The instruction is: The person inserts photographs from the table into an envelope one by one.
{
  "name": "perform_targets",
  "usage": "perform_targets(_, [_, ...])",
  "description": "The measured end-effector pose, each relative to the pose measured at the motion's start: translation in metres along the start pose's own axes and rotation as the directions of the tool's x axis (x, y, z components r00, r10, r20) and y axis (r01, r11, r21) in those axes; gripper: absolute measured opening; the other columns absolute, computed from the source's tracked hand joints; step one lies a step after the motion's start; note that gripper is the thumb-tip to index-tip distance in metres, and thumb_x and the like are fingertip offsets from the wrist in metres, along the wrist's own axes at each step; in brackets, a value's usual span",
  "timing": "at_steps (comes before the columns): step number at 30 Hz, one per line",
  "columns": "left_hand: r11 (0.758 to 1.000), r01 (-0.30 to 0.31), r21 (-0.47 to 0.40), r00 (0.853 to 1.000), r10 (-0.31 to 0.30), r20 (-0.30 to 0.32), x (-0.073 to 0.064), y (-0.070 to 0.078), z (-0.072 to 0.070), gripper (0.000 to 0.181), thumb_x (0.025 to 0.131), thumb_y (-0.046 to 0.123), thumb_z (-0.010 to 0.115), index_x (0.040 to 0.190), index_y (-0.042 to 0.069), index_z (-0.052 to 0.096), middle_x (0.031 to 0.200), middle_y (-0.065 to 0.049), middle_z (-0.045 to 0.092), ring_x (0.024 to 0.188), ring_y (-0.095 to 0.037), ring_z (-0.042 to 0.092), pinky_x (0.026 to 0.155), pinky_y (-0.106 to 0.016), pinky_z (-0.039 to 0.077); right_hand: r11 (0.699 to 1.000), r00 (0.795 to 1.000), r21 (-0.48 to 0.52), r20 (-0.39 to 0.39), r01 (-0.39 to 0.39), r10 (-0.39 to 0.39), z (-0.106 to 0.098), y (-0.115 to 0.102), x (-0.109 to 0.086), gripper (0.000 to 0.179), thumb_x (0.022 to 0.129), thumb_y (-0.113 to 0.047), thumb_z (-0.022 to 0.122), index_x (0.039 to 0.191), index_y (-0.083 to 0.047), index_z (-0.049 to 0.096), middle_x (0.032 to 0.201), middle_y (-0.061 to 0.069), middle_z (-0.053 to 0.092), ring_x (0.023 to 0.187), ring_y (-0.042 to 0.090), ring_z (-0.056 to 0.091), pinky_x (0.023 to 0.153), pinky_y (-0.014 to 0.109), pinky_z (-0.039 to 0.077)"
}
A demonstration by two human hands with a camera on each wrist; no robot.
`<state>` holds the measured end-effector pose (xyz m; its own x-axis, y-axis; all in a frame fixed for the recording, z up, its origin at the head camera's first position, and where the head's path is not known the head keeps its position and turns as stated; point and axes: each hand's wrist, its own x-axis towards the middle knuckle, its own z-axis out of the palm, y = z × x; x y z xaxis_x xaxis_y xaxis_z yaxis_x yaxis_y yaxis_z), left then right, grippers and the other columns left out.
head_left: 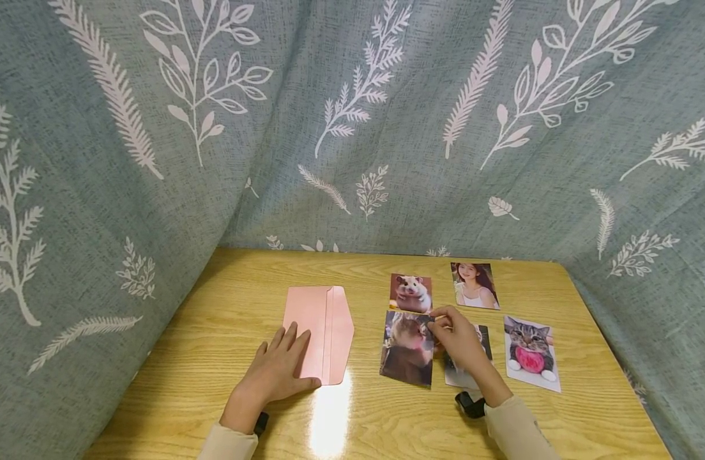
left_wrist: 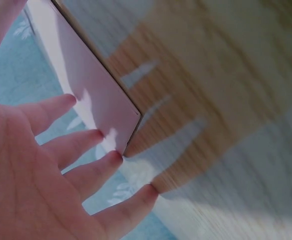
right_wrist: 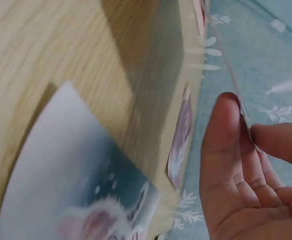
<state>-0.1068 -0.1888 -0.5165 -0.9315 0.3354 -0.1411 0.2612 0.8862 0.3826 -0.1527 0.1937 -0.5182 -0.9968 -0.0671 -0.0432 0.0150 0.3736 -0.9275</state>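
A pink envelope (head_left: 309, 332) lies on the wooden table, its pointed flap turned to the right. My left hand (head_left: 274, 369) rests on its left and lower part with the fingers spread. In the left wrist view, straight fingertips touch the pink paper (left_wrist: 85, 65) and the tabletop by its corner. My right hand (head_left: 458, 338) pinches the upper right edge of a dark brown, blurred animal photo (head_left: 407, 351) between thumb and fingers. The right wrist view shows that photo edge-on, raised off the table. Below the right hand, another photo (head_left: 460, 375) is partly hidden.
A hamster photo (head_left: 411, 294) lies just behind the held one. Farther right are a portrait photo of a person (head_left: 474, 285) and a cat photo (head_left: 532, 353) with a pink heart-shaped thing. A patterned blue-green curtain (head_left: 341, 128) hangs around the wooden table (head_left: 214, 306).
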Motion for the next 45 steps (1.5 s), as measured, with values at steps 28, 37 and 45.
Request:
perform_targets(28, [1.0, 0.004, 0.001, 1.0, -0.004, 0.018, 0.001, -0.001, -0.001, 0.1, 0.08, 0.061, 0.075, 0.156, 0.008, 0.036, 0.161, -0.024, 0.022, 0.145, -0.049, 0.02, 0.107, -0.072, 0.022, 0.944, 0.998, 0.326, 0.019, -0.06, 0.057, 0.025, -0.018, 0.02, 0.03, 0.1, 0.001, 0.058, 0.128, 0.007, 0.051, 0.088, 0.012, 0.065, 0.053, 0.017, 0.06, 0.052, 0.044, 0.058])
perform_targets(37, [1.0, 0.013, -0.004, 1.0, -0.013, 0.019, 0.001, -0.002, 0.001, 0.101, 0.079, 0.062, 0.076, 0.156, 0.009, 0.036, 0.161, -0.024, 0.023, 0.146, -0.048, 0.019, 0.107, -0.072, 0.021, 0.954, 0.999, 0.297, 0.035, -0.043, 0.034, 0.036, -0.027, 0.028, 0.031, 0.101, -0.001, 0.057, 0.13, 0.007, 0.05, 0.086, 0.013, 0.065, 0.053, 0.017, 0.06, 0.052, 0.041, 0.058])
perform_targets(45, [1.0, 0.011, -0.005, 1.0, -0.01, 0.016, 0.0, -0.001, 0.0, 0.1, 0.08, 0.06, 0.077, 0.155, 0.008, 0.037, 0.161, -0.024, 0.023, 0.145, -0.048, 0.02, 0.106, -0.073, 0.022, 0.959, 0.998, 0.281, 0.063, -0.026, 0.009, 0.046, -0.025, 0.036, 0.031, 0.1, 0.0, 0.057, 0.129, 0.007, 0.05, 0.086, 0.013, 0.064, 0.052, 0.016, 0.06, 0.052, 0.043, 0.058])
